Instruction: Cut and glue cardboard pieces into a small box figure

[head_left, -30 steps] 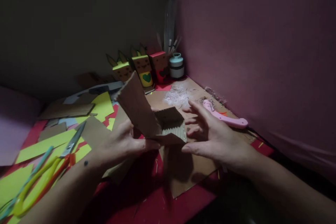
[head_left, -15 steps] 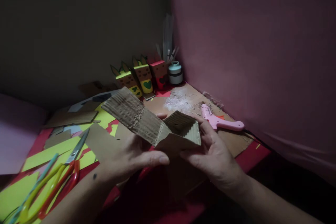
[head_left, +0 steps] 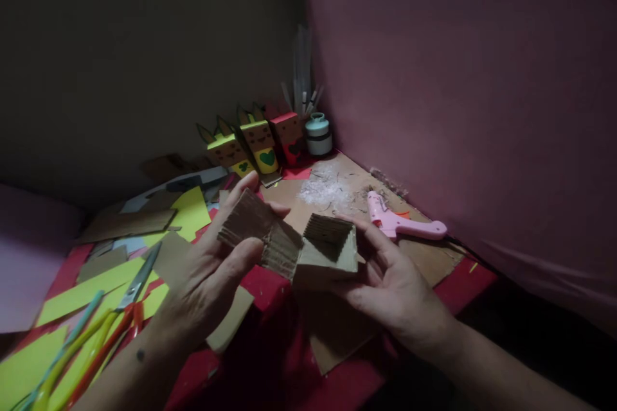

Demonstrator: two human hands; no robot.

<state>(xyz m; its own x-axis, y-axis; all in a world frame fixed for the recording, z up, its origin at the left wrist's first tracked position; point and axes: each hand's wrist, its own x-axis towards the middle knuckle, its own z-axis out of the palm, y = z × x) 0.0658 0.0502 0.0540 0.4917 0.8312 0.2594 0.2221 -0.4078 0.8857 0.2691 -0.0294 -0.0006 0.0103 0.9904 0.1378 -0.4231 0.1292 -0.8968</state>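
Between my two hands is a small cardboard box (head_left: 321, 273) with its top open and a long corrugated flap (head_left: 248, 221) folded out to the left. My left hand (head_left: 212, 263) grips the flap, thumb on the near face and fingers behind it. Around the box's right side, my right hand (head_left: 385, 276) is closed, with the thumb low and the fingers at the far side. The box's inside is in shadow. Beyond my right hand lies a pink glue gun (head_left: 402, 221) on a cardboard sheet (head_left: 429, 263).
Scissors (head_left: 116, 314) with yellow and red handles lie at left on yellow paper (head_left: 96, 282) and cardboard scraps. At the back stand a red box figure (head_left: 289, 141), yellow box figures (head_left: 260, 144) and a pale blue jar (head_left: 318, 135). Whitish glue residue (head_left: 325, 186) covers part of the board.
My left hand has shifted left and up from the box's base to the flap. The box has turned slightly and moved a little left, with my right hand still on it.
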